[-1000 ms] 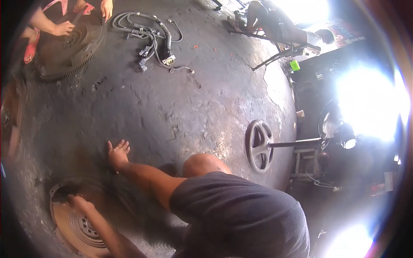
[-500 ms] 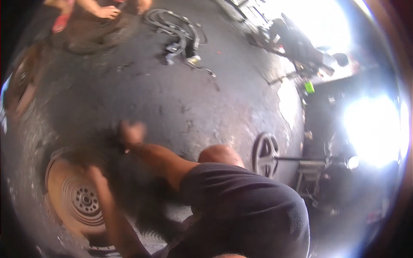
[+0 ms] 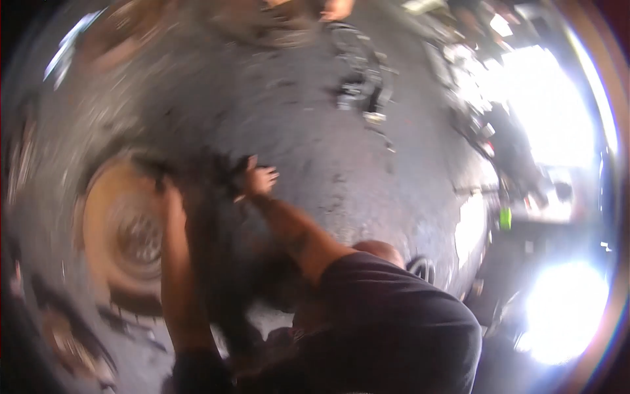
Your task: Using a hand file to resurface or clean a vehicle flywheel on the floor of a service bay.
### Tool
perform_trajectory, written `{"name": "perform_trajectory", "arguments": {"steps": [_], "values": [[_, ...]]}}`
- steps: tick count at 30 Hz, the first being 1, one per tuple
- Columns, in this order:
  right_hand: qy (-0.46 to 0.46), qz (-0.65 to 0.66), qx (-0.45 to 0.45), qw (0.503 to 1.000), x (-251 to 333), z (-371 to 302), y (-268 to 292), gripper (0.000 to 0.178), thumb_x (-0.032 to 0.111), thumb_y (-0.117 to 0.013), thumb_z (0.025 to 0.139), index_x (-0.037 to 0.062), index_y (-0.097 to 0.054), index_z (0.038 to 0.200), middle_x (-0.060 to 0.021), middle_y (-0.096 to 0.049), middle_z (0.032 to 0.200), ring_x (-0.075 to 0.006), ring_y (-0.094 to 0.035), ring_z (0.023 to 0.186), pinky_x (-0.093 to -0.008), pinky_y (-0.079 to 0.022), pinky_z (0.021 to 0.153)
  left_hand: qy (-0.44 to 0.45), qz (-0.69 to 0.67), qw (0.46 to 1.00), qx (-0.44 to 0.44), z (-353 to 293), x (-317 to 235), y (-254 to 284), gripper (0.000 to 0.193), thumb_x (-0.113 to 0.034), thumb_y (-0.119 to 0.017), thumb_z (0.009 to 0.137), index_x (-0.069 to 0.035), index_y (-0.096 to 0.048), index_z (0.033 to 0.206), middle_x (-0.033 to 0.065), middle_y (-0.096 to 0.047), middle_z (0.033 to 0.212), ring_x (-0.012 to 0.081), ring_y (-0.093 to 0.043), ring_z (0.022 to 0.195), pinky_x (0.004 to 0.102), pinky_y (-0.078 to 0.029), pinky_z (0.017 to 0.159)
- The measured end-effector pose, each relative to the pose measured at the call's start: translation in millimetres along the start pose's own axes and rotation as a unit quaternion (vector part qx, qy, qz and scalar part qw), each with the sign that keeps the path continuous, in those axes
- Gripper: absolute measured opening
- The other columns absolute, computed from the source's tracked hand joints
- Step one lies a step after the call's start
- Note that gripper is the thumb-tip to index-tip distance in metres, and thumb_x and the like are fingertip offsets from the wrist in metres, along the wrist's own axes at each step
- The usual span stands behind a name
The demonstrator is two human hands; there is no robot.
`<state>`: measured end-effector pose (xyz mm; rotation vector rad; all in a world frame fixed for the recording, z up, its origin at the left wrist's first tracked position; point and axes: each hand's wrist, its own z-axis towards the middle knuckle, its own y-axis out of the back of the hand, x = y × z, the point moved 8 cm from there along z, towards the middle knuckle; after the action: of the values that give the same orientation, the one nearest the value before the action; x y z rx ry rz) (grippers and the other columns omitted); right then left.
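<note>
A large tan metal disc (image 3: 105, 223), ringed by bolt holes at its centre, is at the left; its kind is not clear. My left hand (image 3: 172, 200) is at the disc's right edge, its fingers smeared by motion, so I cannot tell whether it grips the edge. Farther right, my right hand (image 3: 259, 178) is over the dark floor with its fingers apart. A dark patch lies beside and between my hands, too blurred to make out as object or shadow.
A bundle of dark hoses or cables (image 3: 367, 79) lies on the grey floor (image 3: 308, 138) ahead. Another person's hand (image 3: 336, 9) shows at the top edge beside a blurred round thing. Bright light and clutter fill the right side, with a small green object (image 3: 504, 218).
The view has swung, shifting the hose bundle and the other person's hand to the right. Both my hands sit higher in the picture. The steering wheel at right is mostly hidden now.
</note>
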<state>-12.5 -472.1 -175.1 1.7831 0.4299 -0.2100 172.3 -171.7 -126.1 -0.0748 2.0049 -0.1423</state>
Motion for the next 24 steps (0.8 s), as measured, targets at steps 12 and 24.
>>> {"name": "perform_trajectory", "arguments": {"steps": [12, 24], "values": [[0.305, 0.056, 0.166, 0.936, 63.3, -152.6, 48.8, 0.148, 0.037, -0.098, 0.048, 0.0203, 0.0, 0.158, -0.0485, -0.012, 0.147, -0.0593, -0.019, 0.14, -0.058, -0.034, 0.111, -0.044, 0.17, 0.966, -0.187, -24.8, -82.7, 116.7, 0.067, -0.021, -0.047, 0.099, -0.015, -0.016, 0.158, 0.0252, -0.063, 0.122, 0.035, -0.067, 0.102, 0.0457, -0.053, 0.085], [0.336, 0.002, 0.099, 0.937, 65.5, -136.9, 45.5, 0.151, 0.045, -0.097, 0.046, 0.0028, -0.003, 0.155, -0.033, -0.053, 0.133, -0.058, -0.035, 0.133, -0.0629, -0.033, 0.109, 0.071, 0.097, 0.983, -0.137, -34.6, -126.6, 93.8, 0.072, -0.007, -0.045, 0.098, -0.015, -0.006, 0.158, 0.0178, -0.067, 0.106, 0.0185, -0.056, 0.054, 0.0328, -0.049, 0.048]]}}
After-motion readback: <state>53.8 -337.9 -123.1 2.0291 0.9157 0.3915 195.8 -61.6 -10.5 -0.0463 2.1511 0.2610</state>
